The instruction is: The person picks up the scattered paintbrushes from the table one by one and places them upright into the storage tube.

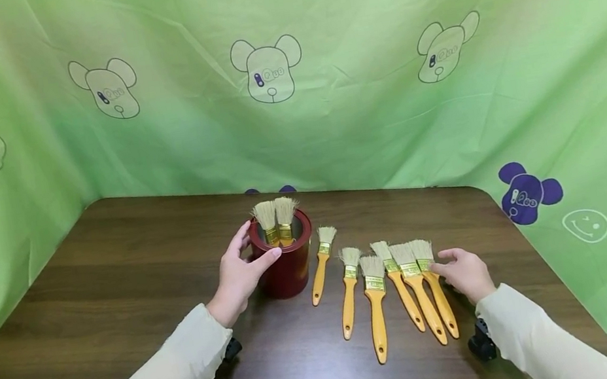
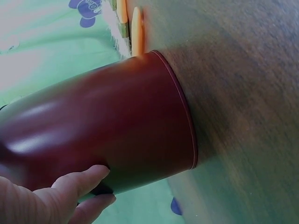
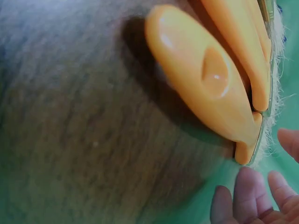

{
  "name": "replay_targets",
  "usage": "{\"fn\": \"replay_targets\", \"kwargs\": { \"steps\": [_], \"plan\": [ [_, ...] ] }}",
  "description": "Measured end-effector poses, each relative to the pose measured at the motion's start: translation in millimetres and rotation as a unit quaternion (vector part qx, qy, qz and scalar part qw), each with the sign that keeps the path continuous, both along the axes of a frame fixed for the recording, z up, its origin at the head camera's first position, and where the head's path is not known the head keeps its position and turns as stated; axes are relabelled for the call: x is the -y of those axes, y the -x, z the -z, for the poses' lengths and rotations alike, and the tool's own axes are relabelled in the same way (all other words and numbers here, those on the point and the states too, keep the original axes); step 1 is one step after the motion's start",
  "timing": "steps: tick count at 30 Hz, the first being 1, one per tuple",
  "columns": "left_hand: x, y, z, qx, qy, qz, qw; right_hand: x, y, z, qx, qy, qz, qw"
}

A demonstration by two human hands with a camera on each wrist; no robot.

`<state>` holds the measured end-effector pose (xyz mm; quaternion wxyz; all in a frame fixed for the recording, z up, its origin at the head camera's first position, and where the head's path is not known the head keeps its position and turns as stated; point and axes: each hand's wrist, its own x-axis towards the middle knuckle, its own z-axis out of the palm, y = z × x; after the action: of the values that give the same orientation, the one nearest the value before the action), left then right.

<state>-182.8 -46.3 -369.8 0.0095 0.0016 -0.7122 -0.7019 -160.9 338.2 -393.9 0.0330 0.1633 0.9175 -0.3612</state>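
Note:
A dark red can (image 1: 285, 273) stands upright on the table, with two bristle paintbrushes (image 1: 266, 216) in it, bristles up. My left hand (image 1: 238, 276) holds the can from its left side, thumb on the near side near the rim; in the left wrist view its fingertips (image 2: 96, 175) touch the smooth wall. At the right, my right hand (image 1: 467, 273) is beside the bristle end of the rightmost paintbrush (image 1: 442, 306), thumb and fingers apart. The right wrist view shows that brush's yellow handle (image 3: 196, 79) large, with the fingers (image 3: 250, 191) just past its metal band.
Right of the can lie a small paintbrush (image 1: 320, 276), another brush (image 1: 349, 301) and a wider one (image 1: 378, 317). Two more, including a wide brush (image 1: 424, 303), lie close against the rightmost. Green printed cloth (image 1: 353, 128) hangs behind the brown table (image 1: 115, 279).

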Motion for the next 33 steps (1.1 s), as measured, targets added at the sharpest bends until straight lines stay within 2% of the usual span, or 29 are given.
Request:
{"fn": "replay_targets", "kwargs": {
  "steps": [10, 21, 28, 33],
  "plan": [
    [1.2, -1.0, -3.1, -0.010, -0.001, -0.003, 0.9999, -2.4, 5.9, -0.2, 0.088, -0.009, -0.058, 0.9944],
    [1.4, -1.3, -2.6, -0.004, 0.002, 0.001, 1.0000, -16.1, 6.6, 3.5, 0.102, -0.009, -0.059, 0.9930],
    [1.1, -0.2, -2.2, 0.002, 0.007, 0.005, 1.0000, -19.0, 17.7, -7.8, 0.142, 0.004, -0.066, 0.9877],
    [0.8, -0.6, -3.2, 0.006, 0.005, 0.005, 1.0000, -16.7, 23.8, -12.5, 0.154, 0.006, -0.071, 0.9854]
  ]
}}
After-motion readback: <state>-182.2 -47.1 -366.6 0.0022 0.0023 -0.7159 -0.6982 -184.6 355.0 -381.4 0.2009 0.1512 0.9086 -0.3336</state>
